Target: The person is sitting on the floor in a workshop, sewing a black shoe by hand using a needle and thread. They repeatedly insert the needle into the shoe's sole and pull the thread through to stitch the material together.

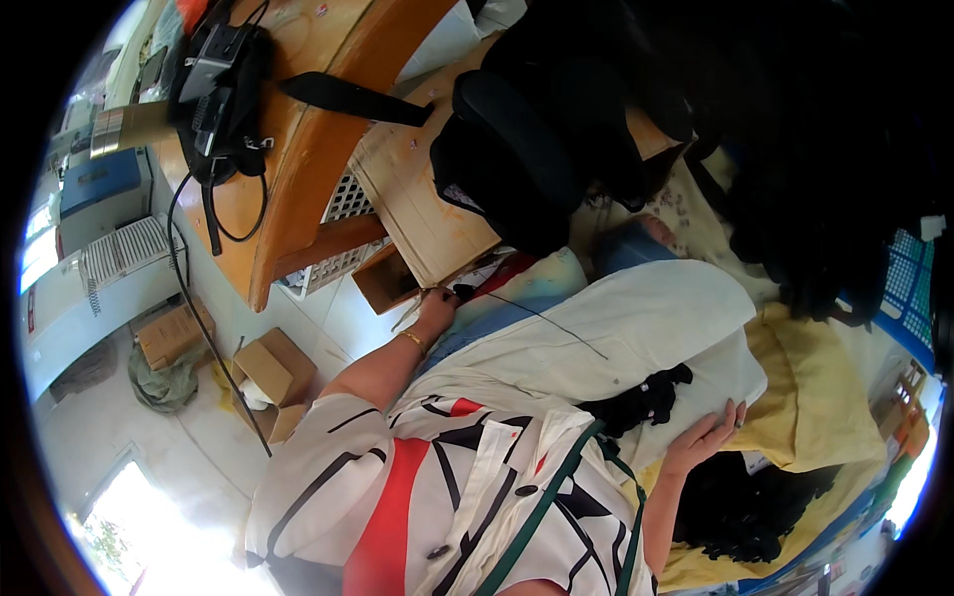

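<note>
At the near end of a cardboard sheet (427, 199), my left hand (435, 312) is closed around a small dark item too small to name. A thin dark cord (552, 323) runs from near those fingers across the white cloth (636, 308) over my lap. My right hand (704, 437) lies on the cloth's right side with its fingers stretched out. Beside it on the cloth sits a small heap of black pieces (641, 400). Lower right, more black pieces (750, 507) fill an opening in yellow cloth (815, 397).
A wooden table (298, 189) stands at upper left, with a black bag (224, 89) and devices on it. A black cable (214, 338) hangs to the floor, near open cardboard boxes (273, 368). Dark bulky material (556, 129) fills the upper right, and a blue basket (909, 288) is far right.
</note>
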`<state>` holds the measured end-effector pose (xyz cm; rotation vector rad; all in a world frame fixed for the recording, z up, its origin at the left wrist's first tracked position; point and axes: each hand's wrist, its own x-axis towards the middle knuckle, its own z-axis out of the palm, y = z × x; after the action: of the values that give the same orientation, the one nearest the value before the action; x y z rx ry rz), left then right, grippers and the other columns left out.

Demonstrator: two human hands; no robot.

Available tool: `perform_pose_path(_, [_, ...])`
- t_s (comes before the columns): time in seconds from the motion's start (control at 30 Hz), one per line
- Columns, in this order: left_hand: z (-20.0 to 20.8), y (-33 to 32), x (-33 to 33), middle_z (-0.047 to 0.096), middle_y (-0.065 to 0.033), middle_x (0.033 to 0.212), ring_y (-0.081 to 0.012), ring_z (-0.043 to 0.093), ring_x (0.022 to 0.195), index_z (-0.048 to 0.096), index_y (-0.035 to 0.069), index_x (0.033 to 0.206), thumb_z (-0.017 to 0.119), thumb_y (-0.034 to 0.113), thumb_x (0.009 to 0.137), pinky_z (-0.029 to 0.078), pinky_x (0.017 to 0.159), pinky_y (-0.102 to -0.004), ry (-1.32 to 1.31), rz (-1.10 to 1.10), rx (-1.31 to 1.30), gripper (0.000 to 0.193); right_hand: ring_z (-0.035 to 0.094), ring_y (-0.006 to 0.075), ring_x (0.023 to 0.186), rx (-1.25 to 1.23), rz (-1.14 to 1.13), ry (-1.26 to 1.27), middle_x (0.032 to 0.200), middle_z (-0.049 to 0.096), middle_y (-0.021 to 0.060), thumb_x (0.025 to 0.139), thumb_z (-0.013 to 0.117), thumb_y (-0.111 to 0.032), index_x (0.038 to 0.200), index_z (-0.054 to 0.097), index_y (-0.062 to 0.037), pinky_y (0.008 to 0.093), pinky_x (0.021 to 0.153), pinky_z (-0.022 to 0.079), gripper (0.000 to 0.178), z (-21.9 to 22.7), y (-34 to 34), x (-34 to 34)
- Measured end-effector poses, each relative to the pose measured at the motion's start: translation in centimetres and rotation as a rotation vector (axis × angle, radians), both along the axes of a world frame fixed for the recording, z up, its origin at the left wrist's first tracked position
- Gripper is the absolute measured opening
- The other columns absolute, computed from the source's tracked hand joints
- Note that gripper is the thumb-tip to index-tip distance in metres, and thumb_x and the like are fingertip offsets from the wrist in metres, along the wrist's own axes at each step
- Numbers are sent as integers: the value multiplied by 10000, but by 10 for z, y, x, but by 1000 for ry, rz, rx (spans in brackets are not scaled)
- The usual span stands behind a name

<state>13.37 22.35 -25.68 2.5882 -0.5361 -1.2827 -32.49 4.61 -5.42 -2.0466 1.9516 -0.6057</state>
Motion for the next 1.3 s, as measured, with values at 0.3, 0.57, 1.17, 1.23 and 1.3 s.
perform_pose_path(0.3, [69, -27, -12, 686, -220, 988, -379, 659, 965, 615, 35, 1037, 655, 201, 887, 509, 843, -450, -108, -107, -52, 227, 404, 443, 1301, 32, 8, -12, 1402, 426, 286, 962, 467, -60, 1313, 481, 49, 495, 1093, 307, 368, 1, -1, -10])
perform_pose_path(0.57, [62, -28, -2, 685, -104, 951, -146, 640, 869, 531, 39, 1060, 557, 137, 992, 520, 789, -287, 152, 15, -499, 123, 401, 431, 1324, -15, 2, 25, 1418, 430, 269, 956, 482, -47, 1306, 502, 41, 473, 1097, 321, 362, 3, -5, 0])
perform_pose_path(1.17, [54, -62, 5, 651, -86, 844, -147, 598, 764, 591, 17, 1028, 643, 149, 915, 485, 698, -282, 329, 68, -548, 181, 574, 239, 1081, -93, -291, -449, 1189, 614, 133, 961, 569, -82, 1173, 597, 5, 318, 941, 451, 231, -13, 38, -7])
perform_pose_path(1.23, [46, -53, 4, 635, -71, 817, -134, 576, 741, 599, 21, 1003, 646, 141, 906, 467, 668, -275, 362, 114, -484, 161, 582, 166, 1034, 55, -485, -793, 1142, 620, 84, 977, 564, -100, 1157, 602, 8, 289, 917, 453, 213, -37, 59, -20])
perform_pose_path(1.3, [67, -65, 0, 636, -68, 820, -128, 570, 739, 599, 22, 994, 636, 131, 911, 462, 658, -270, 430, 124, -328, 141, 576, 93, 933, 117, -595, -779, 1024, 633, 30, 1001, 543, -139, 1112, 621, 16, 252, 850, 463, 206, -61, 80, -29])
